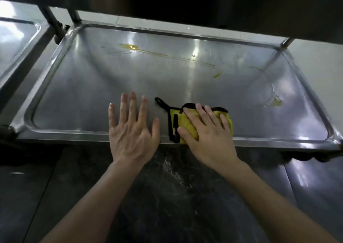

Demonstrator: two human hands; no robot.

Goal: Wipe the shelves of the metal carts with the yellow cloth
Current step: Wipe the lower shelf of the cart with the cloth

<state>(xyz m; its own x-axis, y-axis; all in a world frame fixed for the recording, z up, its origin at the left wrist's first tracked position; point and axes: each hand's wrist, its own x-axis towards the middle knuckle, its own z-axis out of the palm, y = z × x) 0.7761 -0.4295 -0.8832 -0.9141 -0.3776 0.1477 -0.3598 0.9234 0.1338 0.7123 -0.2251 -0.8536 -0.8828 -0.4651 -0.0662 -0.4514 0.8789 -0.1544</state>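
- Hands are both reaching over the near rim of the shelf, palms down.
- Right hand point(207, 131) is pressing flat on the yellow cloth point(188, 126), with fingers nearly straight and spread across its top and thumb lying along its near left part. It is not clenching the cloth.
- Left hand point(130, 131) is lying open just left of the cloth, fingers straight and fanned and holding nothing. Its palm is sitting over the rim; cannot tell if it is touching the metal.
- Cloth is sitting bunched and folded at the near edge of the metal cart shelf point(92, 133), roughly mid-width, its near corner reaching onto the rim.
- Cloth's long axis is running left to right, parallel with the near rim.
- Black trim is showing along the cloth's far and left edges.
- Black hanging loop point(161, 103) is trailing off the cloth's far left corner, pointing away and leftward, its tip lying near the left hand's index finger.
- Yellowish streak point(133, 47) is running across the far half of the shelf, from far left toward centre right.
- Second yellowish smear point(276, 102) is sitting near the right wall, well apart from the cloth.
- Upper shelf point(259, 10) is overhanging the far side, standing on corner posts point(75, 17).
- Neighbouring cart shelf point(16, 38) is showing at the far left.
- Dark floor point(167, 187) is lying under the forearms.
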